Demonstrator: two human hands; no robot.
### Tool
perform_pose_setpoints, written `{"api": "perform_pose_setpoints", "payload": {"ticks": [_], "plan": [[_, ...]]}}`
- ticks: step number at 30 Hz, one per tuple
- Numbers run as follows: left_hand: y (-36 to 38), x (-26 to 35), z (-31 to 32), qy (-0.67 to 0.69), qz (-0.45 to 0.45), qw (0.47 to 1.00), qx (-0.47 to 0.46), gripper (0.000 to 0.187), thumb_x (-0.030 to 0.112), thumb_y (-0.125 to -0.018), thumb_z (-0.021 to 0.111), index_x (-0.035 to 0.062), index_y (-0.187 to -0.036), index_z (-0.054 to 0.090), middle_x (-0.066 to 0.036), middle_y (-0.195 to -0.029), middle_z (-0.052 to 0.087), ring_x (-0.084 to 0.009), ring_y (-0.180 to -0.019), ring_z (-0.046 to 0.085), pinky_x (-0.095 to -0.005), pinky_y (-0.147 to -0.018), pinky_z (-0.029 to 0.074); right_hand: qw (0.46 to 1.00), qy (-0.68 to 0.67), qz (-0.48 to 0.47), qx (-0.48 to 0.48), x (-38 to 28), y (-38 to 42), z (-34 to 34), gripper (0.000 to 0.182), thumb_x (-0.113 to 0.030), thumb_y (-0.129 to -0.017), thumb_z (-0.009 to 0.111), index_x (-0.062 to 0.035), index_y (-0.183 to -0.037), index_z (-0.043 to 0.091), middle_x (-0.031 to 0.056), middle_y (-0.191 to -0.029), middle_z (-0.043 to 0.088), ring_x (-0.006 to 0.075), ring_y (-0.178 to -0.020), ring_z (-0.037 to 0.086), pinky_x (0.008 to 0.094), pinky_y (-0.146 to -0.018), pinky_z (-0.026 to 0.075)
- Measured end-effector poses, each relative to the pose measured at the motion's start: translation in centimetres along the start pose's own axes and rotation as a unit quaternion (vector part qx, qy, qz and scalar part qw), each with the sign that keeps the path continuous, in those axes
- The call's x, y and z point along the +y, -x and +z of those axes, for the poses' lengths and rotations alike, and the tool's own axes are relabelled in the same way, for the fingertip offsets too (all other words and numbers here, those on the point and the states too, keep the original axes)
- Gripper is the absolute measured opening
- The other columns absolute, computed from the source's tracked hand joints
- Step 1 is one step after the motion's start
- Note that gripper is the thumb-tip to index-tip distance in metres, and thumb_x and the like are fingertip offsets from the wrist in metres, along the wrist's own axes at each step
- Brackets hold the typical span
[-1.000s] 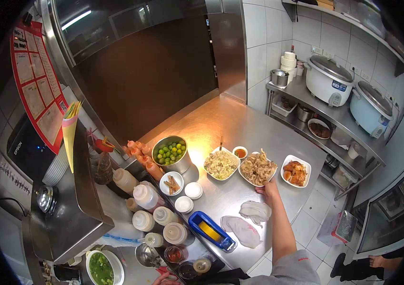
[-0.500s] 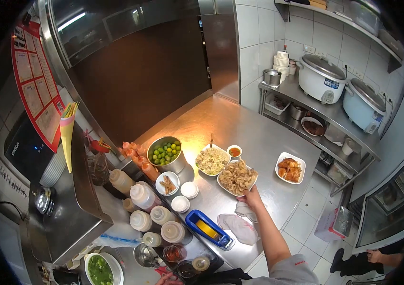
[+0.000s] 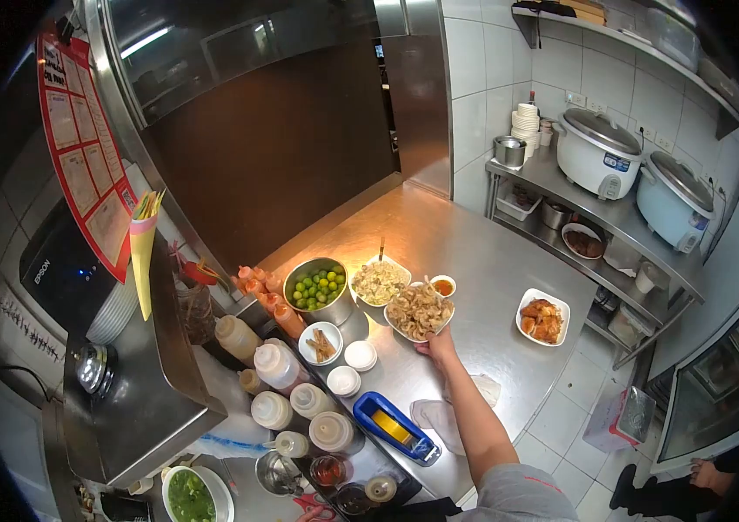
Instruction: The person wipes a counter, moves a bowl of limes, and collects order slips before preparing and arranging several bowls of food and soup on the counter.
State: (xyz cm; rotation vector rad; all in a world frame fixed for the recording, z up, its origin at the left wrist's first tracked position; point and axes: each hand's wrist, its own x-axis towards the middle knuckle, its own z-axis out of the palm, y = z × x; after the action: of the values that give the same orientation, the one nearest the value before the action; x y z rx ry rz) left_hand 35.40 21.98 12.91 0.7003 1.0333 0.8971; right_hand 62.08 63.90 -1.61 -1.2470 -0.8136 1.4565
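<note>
My right hand (image 3: 439,344) grips the near edge of a white square bowl (image 3: 399,331) heaped with browned, fried-looking pieces (image 3: 420,311). This bowl overlaps the lower right of a white dish (image 3: 355,292) of pale chopped food (image 3: 380,283), which has a utensil handle standing in it. A small cup of orange-red sauce (image 3: 444,286) sits at the held bowl's far right. Below my right forearm lies a crumpled greyish cloth (image 3: 437,421). My left hand does not show; red-handled scissors (image 3: 314,506) lie at the bottom edge.
A white bowl of glazed brown food (image 3: 543,318) stands at the counter's right. Limes fill a metal pot (image 3: 318,286); squeeze bottles (image 3: 280,364) and a blue tape dispenser (image 3: 395,428) sit nearby. Rice cookers (image 3: 598,152) occupy the shelf. Another person's hand (image 3: 711,476) shows lower right.
My right hand has moved the bowl of fried pieces left and slightly away, toward the chopped-food dish. The left hand's fingers at the bottom edge have gone from view. The camera has shifted slightly.
</note>
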Motion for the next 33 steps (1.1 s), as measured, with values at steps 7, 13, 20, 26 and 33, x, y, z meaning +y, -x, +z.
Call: {"api": "perform_pose_setpoints", "payload": {"ticks": [7,13,20,26,33], "plan": [[0.9,-1.0,-0.9,0.042,0.017,0.997,0.055,0.062,0.023,-0.085,0.058,0.0062,-0.137,0.029,-0.012,-0.114,0.052,-0.0251,-0.111,0.05,-0.0361,-0.098,0.037,0.998,-0.048,0.004,-0.027,0.8,0.1,0.0,0.035,-0.013,-0.092,0.042,-0.0067,-0.125,0.033,0.015,-0.094,0.058,0.0201,-0.068,0.062,0.0281,-0.053,0.052],[2.9,-3.6,-4.2,-0.063,0.038,0.997,0.011,0.057,0.019,-0.091,0.049,0.0081,-0.14,0.022,-0.016,-0.124,0.048,-0.0235,-0.11,0.051,-0.0376,-0.098,0.037,0.992,0.032,0.065,-0.103,-0.3,5.5,-6.2,0.042,-0.038,-0.091,0.043,-0.0044,-0.116,0.049,0.0143,-0.106,0.057,0.0209,-0.084,0.058,0.0328,-0.065,0.049],[9.7,-7.2,-8.9,-0.053,0.068,0.992,0.088,0.052,0.013,-0.091,0.047,0.006,-0.138,0.026,-0.014,-0.114,0.055,-0.0206,-0.106,0.054,-0.0337,-0.096,0.039,0.915,-0.142,-0.072,-0.37,-10.6,22.4,-0.7,0.053,-0.04,-0.092,0.045,-0.008,-0.133,0.037,0.0097,-0.112,0.054,0.0194,-0.093,0.057,0.0335,-0.074,0.05],[15.9,-9.1,-15.9,-0.003,0.099,0.952,0.289,0.038,0.01,-0.087,0.048,0.0016,-0.123,0.043,-0.01,-0.102,0.06,-0.0184,-0.099,0.057,-0.0309,-0.085,0.046,0.718,-0.066,-0.035,-0.692,-6.6,34.4,9.6,0.053,-0.037,-0.092,0.043,0.0055,-0.124,0.042,0.0263,-0.088,0.059,0.0377,-0.071,0.062,0.0469,-0.06,0.052],[16.8,-8.2,-27.9,0.185,0.203,0.825,0.494,0.034,0.023,-0.09,0.044,0.0035,-0.118,0.048,-0.008,-0.103,0.057,-0.018,-0.104,0.054,-0.0303,-0.082,0.044,0.743,0.007,0.402,-0.536,11.0,40.9,25.1,0.043,-0.03,-0.094,0.043,-0.0072,-0.13,0.038,0.0099,-0.126,0.048,0.0232,-0.112,0.047,0.0437,-0.09,0.04]]}}
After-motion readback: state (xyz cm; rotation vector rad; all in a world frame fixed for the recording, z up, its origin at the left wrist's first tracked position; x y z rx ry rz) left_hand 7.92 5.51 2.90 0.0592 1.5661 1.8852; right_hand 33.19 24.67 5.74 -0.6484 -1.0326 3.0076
